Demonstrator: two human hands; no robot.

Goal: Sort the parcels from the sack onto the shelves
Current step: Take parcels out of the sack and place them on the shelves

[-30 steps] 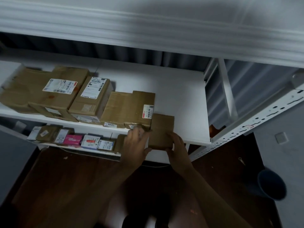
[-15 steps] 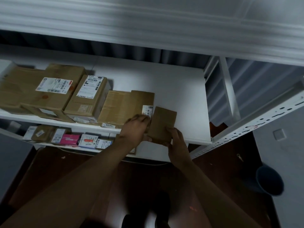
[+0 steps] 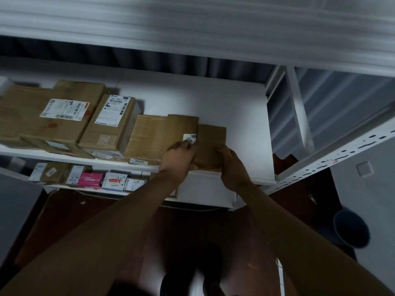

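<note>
Parcels on two white shelves

The upper white shelf (image 3: 213, 99) carries a row of brown cardboard parcels along its front edge: a wide flat box (image 3: 42, 116) at the left, a narrower labelled box (image 3: 111, 124) just beside it, a flat taped box (image 3: 158, 135) next, and a small brown parcel (image 3: 210, 144) touching that one's right side. The right part of the board is bare. The lower shelf (image 3: 205, 189) holds small packets, among them a pink one (image 3: 89, 179)
</note>
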